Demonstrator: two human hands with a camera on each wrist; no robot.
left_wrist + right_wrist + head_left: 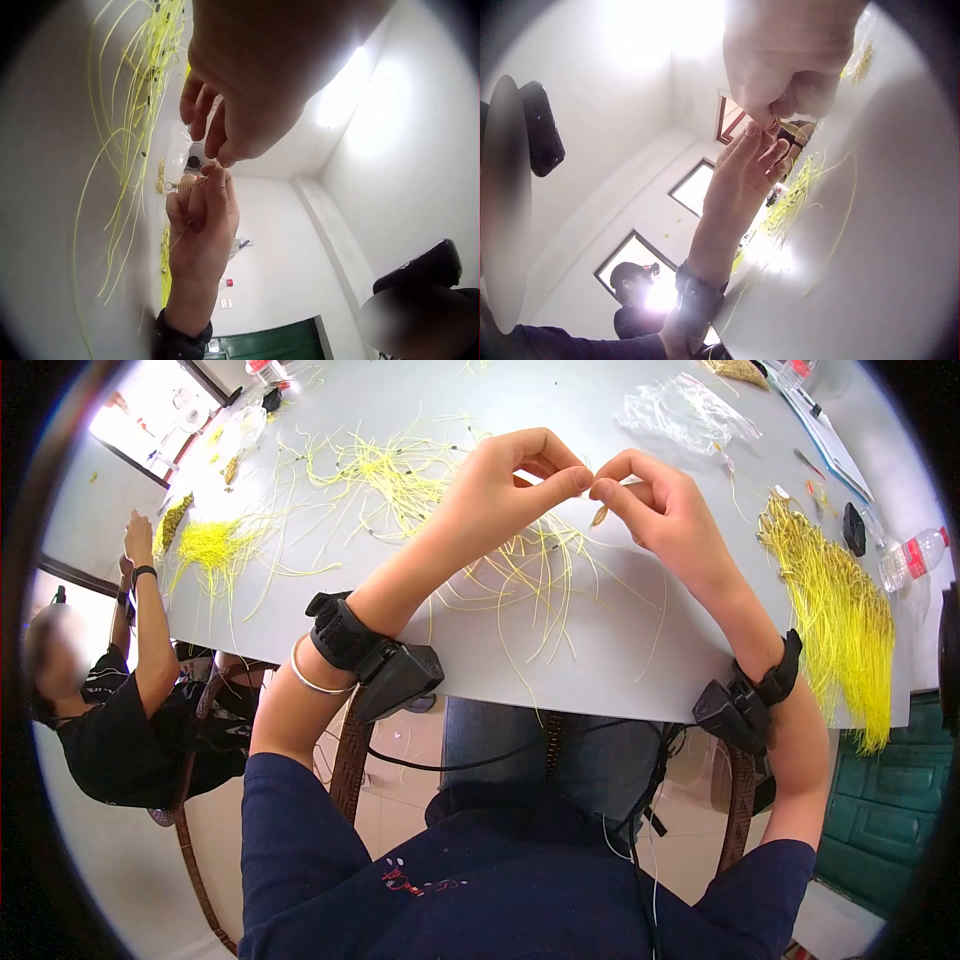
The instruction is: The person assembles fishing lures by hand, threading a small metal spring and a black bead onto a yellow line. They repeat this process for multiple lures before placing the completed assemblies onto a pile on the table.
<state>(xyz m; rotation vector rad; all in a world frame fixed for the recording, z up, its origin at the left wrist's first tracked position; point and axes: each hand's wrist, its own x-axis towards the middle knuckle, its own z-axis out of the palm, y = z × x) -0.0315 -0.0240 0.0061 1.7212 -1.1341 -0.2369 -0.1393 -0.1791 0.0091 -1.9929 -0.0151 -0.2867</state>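
Note:
Both hands meet fingertip to fingertip above the table. Thumb and forefinger of the right hand (pixel 655 500) pinch a small gold coil spring (pixel 187 184) with a ring at its end; its gold end (pixel 600 516) hangs below the fingers in the head view. My left hand (pixel 525 475) pinches at the spring's other end, thumb against forefinger; the tiny piece there is mostly hidden, and I cannot tell what it is. A thin pale line (pixel 664 620) trails below the right hand. Beneath the hands lies a loose spread of yellow lines (pixel 390 470) with small dark beads.
A thick bundle of yellow lines with gold ends (pixel 830 620) lies at the right edge. Clear plastic bags (pixel 685 415), a clipboard (pixel 825 440) and a bottle (pixel 915 560) are farther off. Another yellow pile (pixel 215 550) lies left, near a seated person (pixel 130 710).

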